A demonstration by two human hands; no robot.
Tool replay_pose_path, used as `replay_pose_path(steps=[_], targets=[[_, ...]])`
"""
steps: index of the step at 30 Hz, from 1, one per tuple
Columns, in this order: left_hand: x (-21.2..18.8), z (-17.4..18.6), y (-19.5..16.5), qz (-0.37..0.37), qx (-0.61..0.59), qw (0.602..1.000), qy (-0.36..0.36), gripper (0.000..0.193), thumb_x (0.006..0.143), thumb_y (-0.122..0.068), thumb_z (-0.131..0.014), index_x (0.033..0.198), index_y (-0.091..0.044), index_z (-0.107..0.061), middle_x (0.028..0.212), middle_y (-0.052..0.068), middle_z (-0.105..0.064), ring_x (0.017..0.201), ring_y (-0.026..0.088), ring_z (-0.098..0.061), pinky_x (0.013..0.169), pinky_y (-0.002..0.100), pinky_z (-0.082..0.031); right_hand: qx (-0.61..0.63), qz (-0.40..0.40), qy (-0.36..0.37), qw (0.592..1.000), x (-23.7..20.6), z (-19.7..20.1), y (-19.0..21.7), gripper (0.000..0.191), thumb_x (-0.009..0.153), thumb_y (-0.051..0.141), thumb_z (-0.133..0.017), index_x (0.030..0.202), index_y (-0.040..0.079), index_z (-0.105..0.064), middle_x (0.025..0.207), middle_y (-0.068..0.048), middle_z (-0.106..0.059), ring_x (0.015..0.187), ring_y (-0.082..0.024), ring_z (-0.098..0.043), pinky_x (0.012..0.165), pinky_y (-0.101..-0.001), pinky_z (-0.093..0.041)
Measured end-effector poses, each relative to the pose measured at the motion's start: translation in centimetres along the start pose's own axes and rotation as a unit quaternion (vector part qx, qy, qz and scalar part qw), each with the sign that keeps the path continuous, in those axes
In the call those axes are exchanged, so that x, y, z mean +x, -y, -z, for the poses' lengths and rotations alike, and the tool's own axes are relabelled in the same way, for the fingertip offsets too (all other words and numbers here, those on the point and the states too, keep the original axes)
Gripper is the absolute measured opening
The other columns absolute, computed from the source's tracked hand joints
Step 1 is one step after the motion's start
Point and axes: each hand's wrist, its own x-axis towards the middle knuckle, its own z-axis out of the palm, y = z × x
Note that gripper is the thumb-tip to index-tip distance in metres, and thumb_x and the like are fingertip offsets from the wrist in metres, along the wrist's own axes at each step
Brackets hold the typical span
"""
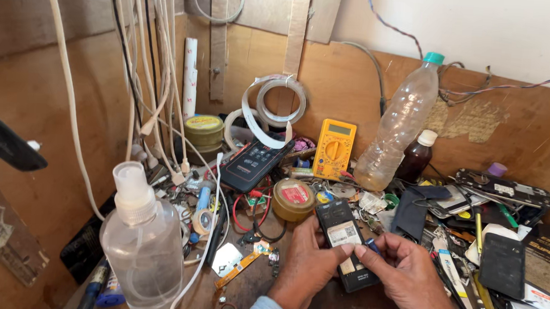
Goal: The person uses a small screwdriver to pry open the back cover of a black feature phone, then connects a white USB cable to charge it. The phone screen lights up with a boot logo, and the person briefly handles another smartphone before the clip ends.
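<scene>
Low in the centre of the head view, my left hand grips a small black phone with its back cover off, a white sticker showing on its body. The left thumb rests along the phone's left edge. My right hand comes in from the right, its fingertips pinching at the phone's right side near a small blue part. Both hands hover over a very cluttered wooden workbench.
A clear spray bottle stands front left. Behind the hands lie a round tin, a black device, a yellow multimeter, a crumpled plastic bottle and a brown bottle. White cables hang left; phone parts pile right.
</scene>
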Motion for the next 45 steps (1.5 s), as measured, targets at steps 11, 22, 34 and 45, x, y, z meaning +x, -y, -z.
replay_pose_path(steps=[11, 22, 34, 45], targets=[[-0.2, 0.5, 0.3, -0.015, -0.017, 1.0, -0.005, 0.037, 0.079, 0.006, -0.07, 0.115, 0.0, -0.067, 0.101, 0.008, -0.078, 0.087, 0.013, -0.074, 0.075, 0.028, -0.06, -0.012, -0.071, -0.042, 0.997, -0.3, -0.6, 0.2, 0.02, 0.09, 0.019, -0.078, 0.093, 0.0, -0.073, 0.071, -0.006, -0.068, 0.054, -0.01, -0.045, 0.047, -0.0272, -0.031], [0.4, 0.1, -0.1, 0.061, -0.131, 0.989, -0.029, 0.044, 0.079, 0.001, -0.075, 0.121, -0.007, -0.064, 0.101, 0.009, -0.078, 0.081, 0.017, -0.076, 0.064, 0.034, -0.063, -0.071, 0.108, -0.05, 0.99, 0.2, 2.4, -0.2, 0.027, 0.088, 0.02, -0.078, 0.105, -0.001, -0.077, 0.085, 0.0, -0.079, 0.079, -0.004, -0.066, 0.074, -0.0207, -0.052], [0.3, 0.3, 0.1, 0.016, -0.172, 0.985, -0.029, 0.04, 0.077, 0.004, -0.072, 0.115, -0.005, -0.065, 0.093, 0.011, -0.08, 0.076, 0.018, -0.077, 0.063, 0.032, -0.064, -0.114, 0.044, -0.137, 0.983, -0.3, -0.6, 1.2, 0.024, 0.086, 0.022, -0.082, 0.089, 0.0, -0.077, 0.069, -0.004, -0.071, 0.064, -0.008, -0.056, 0.06, -0.0257, -0.045], [1.0, -0.2, -0.8, -0.022, -0.066, 0.997, -0.032, 0.034, 0.089, -0.012, -0.074, 0.119, 0.002, -0.065, 0.096, 0.01, -0.079, 0.078, 0.014, -0.076, 0.059, 0.028, -0.064, 0.098, -0.114, -0.037, 0.988, 1.7, 3.3, 1.3, 0.029, 0.093, 0.025, -0.073, 0.091, -0.003, -0.068, 0.051, 0.003, -0.039, 0.037, -0.009, -0.027, 0.034, -0.0293, -0.018]])
